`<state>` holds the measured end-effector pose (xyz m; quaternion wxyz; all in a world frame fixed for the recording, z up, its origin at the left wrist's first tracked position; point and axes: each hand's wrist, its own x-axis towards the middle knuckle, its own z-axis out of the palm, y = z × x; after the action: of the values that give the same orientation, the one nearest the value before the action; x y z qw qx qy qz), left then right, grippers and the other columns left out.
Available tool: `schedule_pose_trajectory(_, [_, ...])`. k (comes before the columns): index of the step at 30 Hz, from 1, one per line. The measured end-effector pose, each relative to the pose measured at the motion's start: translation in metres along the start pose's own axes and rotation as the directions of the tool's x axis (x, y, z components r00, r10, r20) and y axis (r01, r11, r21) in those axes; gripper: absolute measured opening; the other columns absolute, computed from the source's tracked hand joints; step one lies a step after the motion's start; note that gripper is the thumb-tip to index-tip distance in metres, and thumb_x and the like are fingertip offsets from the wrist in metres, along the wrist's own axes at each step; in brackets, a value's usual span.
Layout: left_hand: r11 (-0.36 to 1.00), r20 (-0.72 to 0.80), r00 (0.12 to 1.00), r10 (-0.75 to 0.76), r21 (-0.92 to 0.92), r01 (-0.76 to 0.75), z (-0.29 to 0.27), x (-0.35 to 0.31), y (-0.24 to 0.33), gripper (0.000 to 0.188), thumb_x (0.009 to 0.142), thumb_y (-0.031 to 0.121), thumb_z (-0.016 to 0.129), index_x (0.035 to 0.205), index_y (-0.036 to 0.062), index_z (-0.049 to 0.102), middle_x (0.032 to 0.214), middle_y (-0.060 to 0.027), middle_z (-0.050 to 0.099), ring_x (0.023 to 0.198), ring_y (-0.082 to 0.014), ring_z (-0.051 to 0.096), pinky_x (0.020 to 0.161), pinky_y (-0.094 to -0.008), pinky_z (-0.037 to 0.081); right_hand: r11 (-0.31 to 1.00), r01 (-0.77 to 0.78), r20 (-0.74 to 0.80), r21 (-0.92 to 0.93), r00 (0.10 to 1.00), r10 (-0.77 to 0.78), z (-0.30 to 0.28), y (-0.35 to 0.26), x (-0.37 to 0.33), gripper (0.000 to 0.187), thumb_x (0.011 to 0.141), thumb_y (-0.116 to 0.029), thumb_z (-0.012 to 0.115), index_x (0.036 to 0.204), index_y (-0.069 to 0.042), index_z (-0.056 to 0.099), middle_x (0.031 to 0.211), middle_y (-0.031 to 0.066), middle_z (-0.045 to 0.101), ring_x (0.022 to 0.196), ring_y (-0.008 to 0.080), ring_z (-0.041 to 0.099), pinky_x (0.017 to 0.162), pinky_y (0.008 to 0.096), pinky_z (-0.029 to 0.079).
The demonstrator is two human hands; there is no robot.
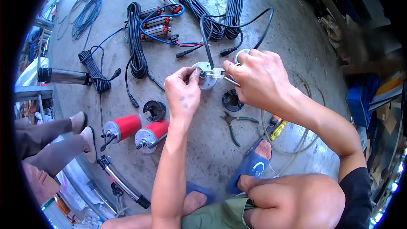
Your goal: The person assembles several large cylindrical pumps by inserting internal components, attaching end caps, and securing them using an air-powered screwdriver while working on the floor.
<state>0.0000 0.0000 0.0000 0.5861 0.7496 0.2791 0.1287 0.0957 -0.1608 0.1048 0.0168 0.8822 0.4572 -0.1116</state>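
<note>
Below my hands stands a motor with a round silver end cap [208, 84] and a short shaft at its centre. A thick black cable rises from the cap. My left hand [183, 89] is closed, thumb and forefinger pinched at the shaft; what lies between them is too small to make out. My right hand [263, 75] is wrapped round a pair of metal pliers [218, 73], whose jaws point left at the shaft beside the left fingertips. Partly hidden behind the right hand is another round silver-topped part [242, 52].
Two red motors [128, 126] lie left, near a black cup-shaped part [154, 111]. Right of centre are a black ring [232, 100] and green-handled pliers [235, 123]. Coiled black cables [137, 55] and motor armatures [156, 32] lie beyond. Another person's legs [55, 144] are left.
</note>
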Motion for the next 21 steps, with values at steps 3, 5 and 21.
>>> schedule_pose_trajectory(3, [0.999, 0.024, 1.0, -0.002, -0.053, 0.003, -0.001, 0.002, -0.002, 0.018, 0.097, 0.006, 0.065, 0.104, -0.0087, 0.071, 0.087, -0.0103, 0.073, 0.078, -0.0108, 0.068, 0.07, -0.0241, 0.053, 0.999, 0.028, -0.071, 0.019, 0.997, -0.026, 0.003, 0.005, -0.001, 0.036, 0.072, -0.013, 0.072, 0.107, -0.011, 0.073, 0.09, 0.0102, 0.066, 0.098, 0.0278, 0.063, 0.085, 0.0422, 0.049])
schedule_pose_trajectory(5, [0.996, 0.051, 0.998, 0.029, -0.09, -0.024, 0.001, 0.0, -0.002, 0.018, 0.099, 0.005, 0.063, 0.109, -0.0078, 0.07, 0.091, -0.0061, 0.071, 0.08, -0.0087, 0.064, 0.073, -0.0239, 0.053, 0.988, 0.15, -0.306, -0.034, 0.94, -0.153, 0.009, 0.017, -0.008, 0.028, 0.07, -0.01, 0.07, 0.098, -0.008, 0.073, 0.091, 0.0128, 0.068, 0.098, 0.0292, 0.063, 0.085, 0.0402, 0.048])
schedule_pose_trajectory(21, [0.85, -0.05, 0.945, -0.322, -0.454, 0.266, 0.01, -0.042, 0.018, 0.019, 0.094, 0.012, 0.07, 0.102, -0.0018, 0.06, 0.088, -0.0047, 0.064, 0.072, -0.0109, 0.057, 0.065, -0.0244, 0.044, 0.323, -0.083, -0.061, 0.943, 0.909, 0.413, 0.055, 0.036, -0.068, 0.049, 0.077, -0.022, 0.078, 0.118, 0.005, 0.068, 0.092, 0.0185, 0.073, 0.08, 0.0186, 0.067, 0.075, 0.0331, 0.054])
